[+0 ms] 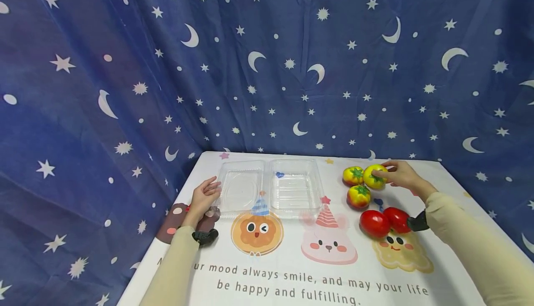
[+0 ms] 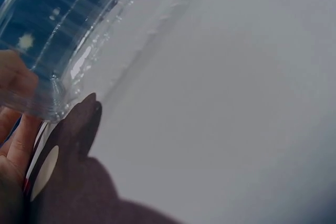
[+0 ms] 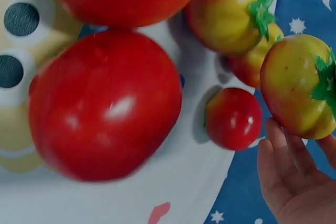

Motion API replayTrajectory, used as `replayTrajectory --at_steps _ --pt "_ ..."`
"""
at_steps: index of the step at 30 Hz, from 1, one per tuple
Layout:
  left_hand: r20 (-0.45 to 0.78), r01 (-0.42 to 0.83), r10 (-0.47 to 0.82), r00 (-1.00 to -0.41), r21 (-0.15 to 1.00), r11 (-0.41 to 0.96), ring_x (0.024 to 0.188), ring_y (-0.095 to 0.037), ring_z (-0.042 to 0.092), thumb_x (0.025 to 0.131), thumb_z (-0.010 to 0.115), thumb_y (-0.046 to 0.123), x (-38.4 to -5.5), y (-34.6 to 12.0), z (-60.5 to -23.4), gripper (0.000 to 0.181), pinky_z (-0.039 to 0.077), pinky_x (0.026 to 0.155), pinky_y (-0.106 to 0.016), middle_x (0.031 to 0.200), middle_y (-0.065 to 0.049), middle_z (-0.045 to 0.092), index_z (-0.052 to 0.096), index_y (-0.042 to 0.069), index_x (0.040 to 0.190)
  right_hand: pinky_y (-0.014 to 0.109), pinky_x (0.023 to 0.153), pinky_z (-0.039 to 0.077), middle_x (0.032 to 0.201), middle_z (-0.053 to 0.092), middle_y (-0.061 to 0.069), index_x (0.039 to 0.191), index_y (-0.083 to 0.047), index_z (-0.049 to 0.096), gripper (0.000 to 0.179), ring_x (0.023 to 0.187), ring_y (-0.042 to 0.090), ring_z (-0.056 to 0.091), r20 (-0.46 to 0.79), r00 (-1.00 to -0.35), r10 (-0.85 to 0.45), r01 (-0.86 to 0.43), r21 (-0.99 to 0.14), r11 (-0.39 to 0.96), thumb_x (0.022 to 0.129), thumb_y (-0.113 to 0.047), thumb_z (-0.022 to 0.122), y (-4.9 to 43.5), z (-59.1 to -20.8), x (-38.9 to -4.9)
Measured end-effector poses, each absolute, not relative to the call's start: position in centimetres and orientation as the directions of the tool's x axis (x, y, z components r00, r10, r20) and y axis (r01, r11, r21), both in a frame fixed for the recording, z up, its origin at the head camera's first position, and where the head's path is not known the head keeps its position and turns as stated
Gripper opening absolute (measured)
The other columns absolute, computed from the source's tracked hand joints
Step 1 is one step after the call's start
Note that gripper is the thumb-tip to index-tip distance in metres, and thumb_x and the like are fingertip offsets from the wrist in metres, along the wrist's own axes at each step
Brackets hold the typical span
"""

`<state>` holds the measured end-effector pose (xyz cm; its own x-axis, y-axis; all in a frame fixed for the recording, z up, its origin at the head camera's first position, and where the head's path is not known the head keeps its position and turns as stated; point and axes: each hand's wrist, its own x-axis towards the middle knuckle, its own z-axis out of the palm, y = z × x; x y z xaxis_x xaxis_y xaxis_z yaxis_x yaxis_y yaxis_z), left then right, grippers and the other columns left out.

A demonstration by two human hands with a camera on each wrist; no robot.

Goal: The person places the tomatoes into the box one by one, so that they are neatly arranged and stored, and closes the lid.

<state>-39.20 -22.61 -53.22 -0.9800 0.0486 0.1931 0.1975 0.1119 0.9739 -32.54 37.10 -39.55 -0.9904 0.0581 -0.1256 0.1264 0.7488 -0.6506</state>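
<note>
My right hand [image 1: 402,175] grips a yellow-and-red toy tomato [image 1: 375,176] with a green leafy top, thumb over its near side. In the right wrist view the fingers [image 3: 273,153] curl under this tomato. Two like it, a back tomato [image 1: 353,175] and a front tomato [image 1: 359,197], sit just left of it. My left hand [image 1: 205,196] rests with loosely extended fingers at the left edge of a clear plastic clamshell box, by its lid half [image 1: 219,192]. In the left wrist view the fingers [image 2: 21,142] are close against the plastic corner [image 2: 55,111].
The clamshell lies unfolded, with its ribbed half [image 1: 319,188] on the right. Two large smooth red fruits, a left one [image 1: 374,224] and a right one [image 1: 397,219], lie nearer my right forearm. A small round red fruit [image 3: 233,119] shows in the right wrist view. A starry curtain [image 1: 292,88] hangs behind.
</note>
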Motion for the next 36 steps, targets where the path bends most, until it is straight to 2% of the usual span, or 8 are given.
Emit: replayTrajectory --at_steps 4,10,13,17,22,30,36 --pt "0.193 0.197 0.043 -0.980 0.972 0.126 0.119 -0.041 0.057 0.090 0.060 -0.009 -38.8 -22.4 -52.9 0.056 0.048 0.080 -0.011 0.135 -0.030 0.053 0.044 -0.007 0.144 0.047 0.090 0.053 0.132 0.045 0.038 0.141 0.012 0.037 0.085 0.115 0.048 0.053 -0.113 -0.992 0.051 0.112 -0.635 0.765 0.092 -0.052 0.064 36.0 -39.5 -33.2" --pt "0.194 0.201 0.076 -0.978 0.976 0.086 0.121 -0.050 0.052 0.089 0.058 -0.013 -37.3 -22.3 -51.0 0.054 0.048 0.081 -0.011 0.135 -0.036 0.050 0.042 -0.015 0.141 0.049 0.091 0.052 0.129 0.049 0.037 0.138 0.010 0.043 0.078 0.114 0.048 0.053 -0.057 -0.998 0.026 0.056 -0.619 0.784 0.092 -0.048 0.066 33.3 -39.2 -34.4" --pt "0.206 0.214 0.080 -0.975 0.971 0.109 0.118 -0.047 0.056 0.089 0.059 -0.012 -37.0 -22.3 -50.7 0.052 0.050 0.081 -0.013 0.134 -0.036 0.051 0.043 -0.017 0.138 0.048 0.090 0.053 0.125 0.052 0.034 0.136 0.010 0.046 0.073 0.112 0.046 0.055 -0.019 -1.000 -0.004 0.009 -0.629 0.778 0.092 -0.044 0.067 31.6 -39.1 -35.0" --pt "0.216 0.222 0.061 -0.974 0.970 0.103 0.117 -0.045 0.057 0.089 0.059 -0.011 -38.1 -22.3 -52.2 0.051 0.049 0.080 -0.013 0.133 -0.034 0.053 0.046 -0.014 0.138 0.048 0.091 0.053 0.126 0.051 0.030 0.138 0.007 0.046 0.073 0.111 0.043 0.054 -0.011 -1.000 -0.022 -0.010 -0.657 0.754 0.091 -0.044 0.069 29.3 -39.0 -35.7" --pt "0.200 0.203 0.032 -0.979 0.972 0.119 0.121 -0.043 0.055 0.090 0.060 -0.010 -39.1 -22.3 -53.4 0.050 0.047 0.082 -0.010 0.135 -0.029 0.054 0.048 -0.009 0.139 0.051 0.096 0.047 0.129 0.050 0.026 0.138 0.002 0.047 0.071 0.114 0.041 0.049 -0.017 -0.999 -0.029 -0.009 -0.689 0.725 0.090 -0.045 0.070 26.6 -39.1 -37.0" --pt "0.198 0.203 0.058 -0.978 0.974 0.098 0.120 -0.049 0.054 0.088 0.058 -0.013 -37.8 -22.3 -51.1 0.052 0.049 0.079 -0.012 0.134 -0.036 0.051 0.045 -0.016 0.137 0.050 0.094 0.049 0.125 0.056 0.029 0.134 0.006 0.050 0.063 0.112 0.041 0.054 0.098 -0.990 -0.100 -0.139 -0.664 0.735 0.092 -0.036 0.069 22.3 -39.6 -39.5" --pt "0.161 0.168 0.061 -0.985 0.973 0.160 0.121 -0.046 0.054 0.088 0.058 -0.010 -37.0 -21.9 -50.3 0.052 0.048 0.079 -0.012 0.136 -0.034 0.051 0.046 -0.014 0.139 0.049 0.093 0.050 0.123 0.057 0.028 0.130 0.008 0.053 0.059 0.113 0.041 0.054 0.098 -0.987 -0.131 -0.163 -0.647 0.745 0.091 -0.032 0.071 19.2 -40.6 -40.5"
